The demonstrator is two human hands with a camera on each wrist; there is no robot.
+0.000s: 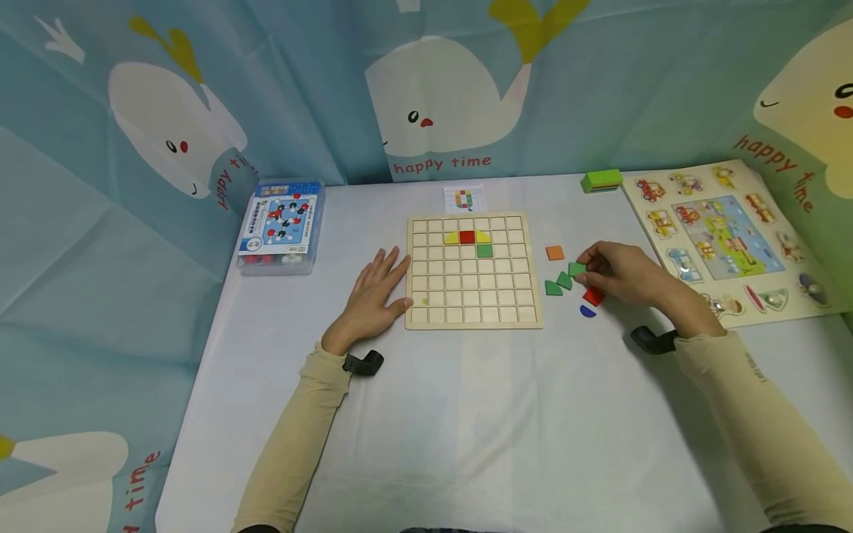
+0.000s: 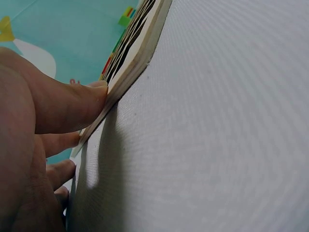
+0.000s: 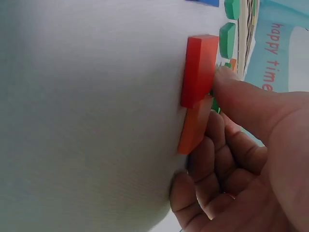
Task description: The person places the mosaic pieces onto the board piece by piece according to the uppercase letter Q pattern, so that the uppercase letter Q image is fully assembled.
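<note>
A wooden grid board (image 1: 441,281) holds a red square (image 1: 467,237) between two yellow rounded pieces (image 1: 452,237), with a green square (image 1: 484,251) below. My left hand (image 1: 373,296) lies with fingers extended at the board's left side, its thumb touching the edge. Between thumb and fingers, my right hand (image 1: 623,274) pinches a green block (image 1: 577,269). Right by that hand are a red block (image 3: 199,72) and an orange block (image 3: 195,126), the latter hidden from the head view. Two green rounded pieces (image 1: 554,288), a blue half-circle (image 1: 588,312) and an orange square (image 1: 555,253) lie nearby.
A pattern card (image 1: 464,198) lies behind the board. At the left stands a plastic box with molecule pictures (image 1: 280,229). A green-topped stack of blocks (image 1: 602,180) sits at the back, beside a picture puzzle board (image 1: 740,237) on the right.
</note>
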